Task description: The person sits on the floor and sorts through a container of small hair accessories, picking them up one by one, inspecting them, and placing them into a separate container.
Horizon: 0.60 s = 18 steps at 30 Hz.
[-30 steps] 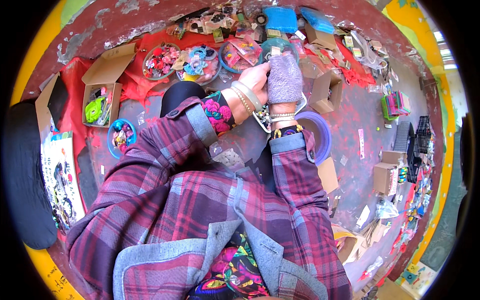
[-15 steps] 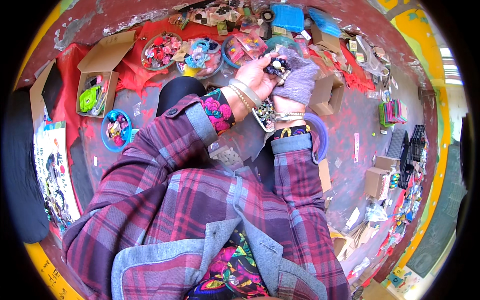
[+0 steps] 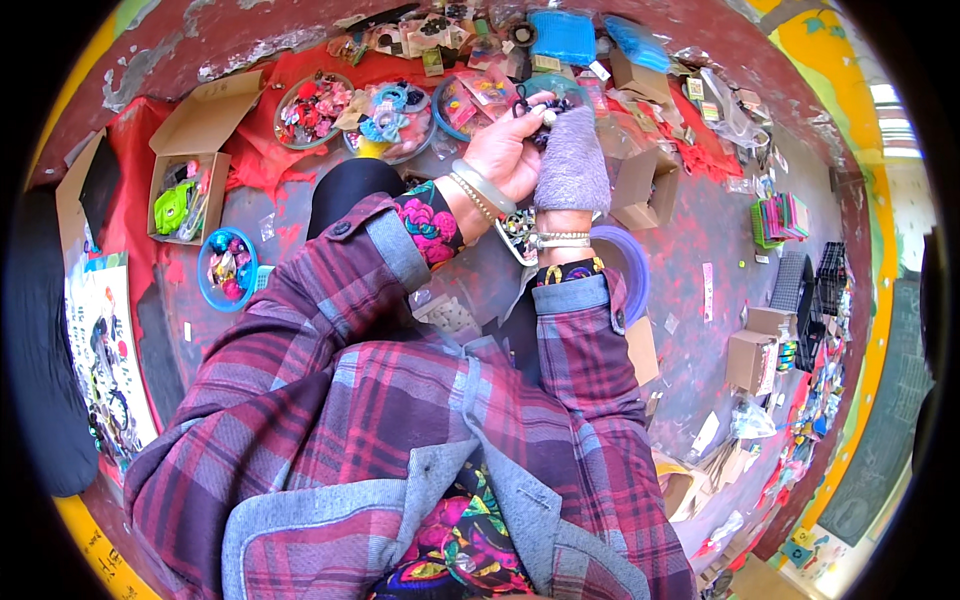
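My left hand (image 3: 503, 158) is closed on a dark beaded hair tie (image 3: 546, 118) with a pale pearl-like bead and a thin black loop standing up from it. Over my right hand lies a fuzzy grey-purple cloth (image 3: 572, 165), wrapped from the wrist to past the fingertips like a mitt. Only the right wrist with its bracelets shows, so the fingers are hidden. The cloth's far end touches the hair tie beside my left fingers. Below the hands, a white-rimmed tray (image 3: 517, 246) of small items is partly covered by my arm.
Round baskets of hair accessories (image 3: 318, 110) stand ahead on red cloth. To the left are an open cardboard box (image 3: 190, 190) and a blue basket (image 3: 230, 268). A purple round tub (image 3: 633, 275) sits beside my right forearm, near another open box (image 3: 645, 190).
The cloth-covered right hand has turned more upright, and the cloth now hangs narrower around it. Both hands have shifted slightly left, with the hair tie still in the left fingers.
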### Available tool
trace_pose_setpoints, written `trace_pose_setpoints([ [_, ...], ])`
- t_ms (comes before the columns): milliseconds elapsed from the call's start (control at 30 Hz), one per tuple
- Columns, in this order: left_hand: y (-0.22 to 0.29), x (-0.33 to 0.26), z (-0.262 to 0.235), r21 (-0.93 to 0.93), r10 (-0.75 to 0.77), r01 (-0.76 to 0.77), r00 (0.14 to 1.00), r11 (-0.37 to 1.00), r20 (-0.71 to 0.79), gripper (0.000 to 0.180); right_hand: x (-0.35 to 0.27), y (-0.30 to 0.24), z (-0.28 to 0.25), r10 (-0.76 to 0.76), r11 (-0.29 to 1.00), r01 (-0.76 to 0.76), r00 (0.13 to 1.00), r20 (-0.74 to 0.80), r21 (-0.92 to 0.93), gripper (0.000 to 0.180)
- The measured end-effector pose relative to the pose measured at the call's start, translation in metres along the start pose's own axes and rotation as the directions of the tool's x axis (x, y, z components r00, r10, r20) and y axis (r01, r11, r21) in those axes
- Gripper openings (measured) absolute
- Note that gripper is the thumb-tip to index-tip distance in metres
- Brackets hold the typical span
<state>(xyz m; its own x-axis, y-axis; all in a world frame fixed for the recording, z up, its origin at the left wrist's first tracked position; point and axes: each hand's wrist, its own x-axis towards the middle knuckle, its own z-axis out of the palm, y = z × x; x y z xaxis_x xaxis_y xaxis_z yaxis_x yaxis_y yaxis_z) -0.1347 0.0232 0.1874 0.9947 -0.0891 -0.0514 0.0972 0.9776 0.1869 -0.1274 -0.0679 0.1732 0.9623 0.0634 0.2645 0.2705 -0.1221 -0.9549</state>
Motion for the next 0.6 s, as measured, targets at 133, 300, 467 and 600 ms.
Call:
trace_pose_setpoints([
  [133, -0.001, -0.006, 0.001, -0.037, -0.054, 0.055, 0.998, 0.998, 0.040, 0.028, -0.005, 0.002, 0.000, 0.112, 0.898, -0.052, 0.987, -0.114, 0.437, 0.024],
  [300, 0.010, -0.008, 0.008, -0.032, -0.011, 0.011, 1.000, 0.999, 0.000, 0.023, -0.001, -0.021, 0.005, 0.235, 0.830, -0.188, 0.972, -0.023, 0.525, 0.032],
  [467, 0.020, -0.002, -0.003, -0.029, 0.018, -0.017, 0.999, 0.999, 0.040, 0.030, 0.003, -0.023, 0.002, 0.187, 0.515, -0.260, 0.964, 0.189, 0.817, 0.035],
  [600, 0.018, -0.008, 0.001, 0.131, 0.047, -0.046, 0.999, 0.990, -0.003, 0.027, 0.006, -0.028, 0.001, 0.117, 0.844, -0.129, 0.992, 0.055, 0.520, 0.040],
])
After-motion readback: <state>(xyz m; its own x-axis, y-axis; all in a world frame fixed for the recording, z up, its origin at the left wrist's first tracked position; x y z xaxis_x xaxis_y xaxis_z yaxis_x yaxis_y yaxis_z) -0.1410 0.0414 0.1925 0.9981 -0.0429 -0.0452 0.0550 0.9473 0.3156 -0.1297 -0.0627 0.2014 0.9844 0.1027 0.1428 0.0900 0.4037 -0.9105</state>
